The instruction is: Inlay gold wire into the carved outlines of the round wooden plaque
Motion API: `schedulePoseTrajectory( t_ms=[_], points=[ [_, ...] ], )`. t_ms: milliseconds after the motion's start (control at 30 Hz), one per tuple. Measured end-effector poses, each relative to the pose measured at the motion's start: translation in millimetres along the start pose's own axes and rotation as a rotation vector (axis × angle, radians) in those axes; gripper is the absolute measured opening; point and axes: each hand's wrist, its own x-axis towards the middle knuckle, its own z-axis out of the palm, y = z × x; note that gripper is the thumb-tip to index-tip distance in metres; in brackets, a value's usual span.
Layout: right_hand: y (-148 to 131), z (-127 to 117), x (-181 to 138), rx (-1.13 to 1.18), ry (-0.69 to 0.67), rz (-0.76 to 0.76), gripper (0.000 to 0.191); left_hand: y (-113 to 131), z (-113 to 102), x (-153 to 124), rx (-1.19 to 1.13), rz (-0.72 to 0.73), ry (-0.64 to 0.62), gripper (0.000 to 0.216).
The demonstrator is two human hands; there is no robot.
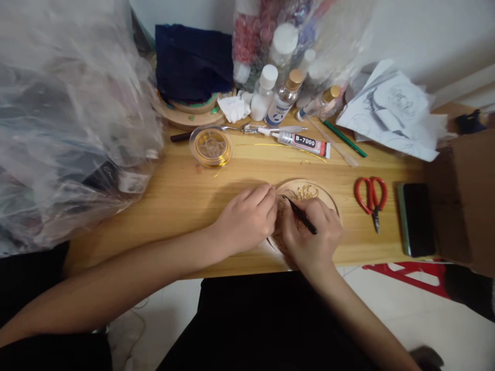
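A round wooden disc (309,189) with a gold wire pattern lies near the front edge of the wooden table (174,196). My right hand (311,237) rests on the disc and is closed round a thin black tool (302,216), its tip pointing at the pattern. My left hand (247,216) sits just left of the disc with its fingers curled, their tips pressing on the disc's left edge. What lies under those fingertips is hidden.
A spool of gold wire (211,147), a B-7000 glue tube (303,142), small bottles (284,98), red pliers (371,198), a dark phone (416,219), a cardboard box (467,196), sketch papers (394,116) and a big plastic bag (65,118) surround the work spot.
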Motion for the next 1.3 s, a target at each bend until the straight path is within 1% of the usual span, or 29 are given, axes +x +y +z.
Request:
schedulePoseTrajectory(
  t_ms=[167, 300, 400, 467, 567, 633, 667, 767, 800, 867, 933, 1033, 1100, 1300],
  points=[
    [-10.1, 4.8, -2.7, -0.069, 0.055, 0.06, 0.015, 0.4, 1.8, -1.0, 0.008, -0.007, 0.018, 0.025],
    [-13.4, 6.5, -3.7, -0.089, 0.074, 0.069, 0.015, 0.6, 1.7, -1.2, 0.034, 0.003, 0.006, 0.025],
    [-10.3, 4.3, -4.6, -0.032, 0.057, 0.117, 0.013, 0.8, 1.1, -1.1, 0.031, 0.001, 0.003, 0.025],
    [-5.3, 0.5, -4.7, 0.064, 0.018, 0.164, 0.01, 0.7, 0.8, -0.9, 0.016, -0.002, 0.006, 0.023],
    [7.5, -8.7, -0.5, 0.275, -0.034, 0.285, 0.008, 0.0, 0.9, -0.3, 0.008, 0.005, 0.018, 0.024],
    [20.5, -16.2, 6.9, 0.415, -0.075, 0.37, 0.009, -0.9, 1.2, 0.1, 0.01, 0.009, 0.036, 0.024],
    [28.5, -19.7, 12.1, 0.473, -0.106, 0.386, 0.01, -1.4, 1.3, 0.2, 0.008, 0.01, 0.045, 0.024],
    [56.0, -26.4, 30.8, 0.624, -0.295, 0.288, 0.007, -2.8, 1.3, 0.4, -0.003, 0.025, 0.052, 0.023],
    [65.4, -26.6, 37.1, 0.661, -0.331, 0.253, 0.008, -3.2, 1.1, 0.4, -0.006, 0.032, 0.048, 0.023],
    [82.1, -23.5, 47.4, 0.743, -0.33, 0.217, 0.009, -4.3, 0.4, 0.7, -0.003, 0.042, 0.038, 0.024],
    [94.1, -17.6, 52.5, 0.798, -0.34, 0.256, 0.009, -6.1, -0.2, 1.6, 0.005, 0.045, 0.035, 0.023],
    [101.8, -8.9, 49.0, 0.856, -0.387, 0.346, 0.012, -11.3, 0.1, 4.1, -0.003, 0.081, 0.035, 0.023],
    [101.3, -6.2, 41.6, 0.87, -0.366, 0.388, 0.013, -16.4, 1.3, 6.6, -0.032, 0.128, 0.029, 0.023],
    [88.7, -13.8, 19.1, 0.789, -0.19, 0.435, 0.009, -32.6, 3.1, 17.1, -0.096, 0.282, -0.019, 0.02]
  ],
)
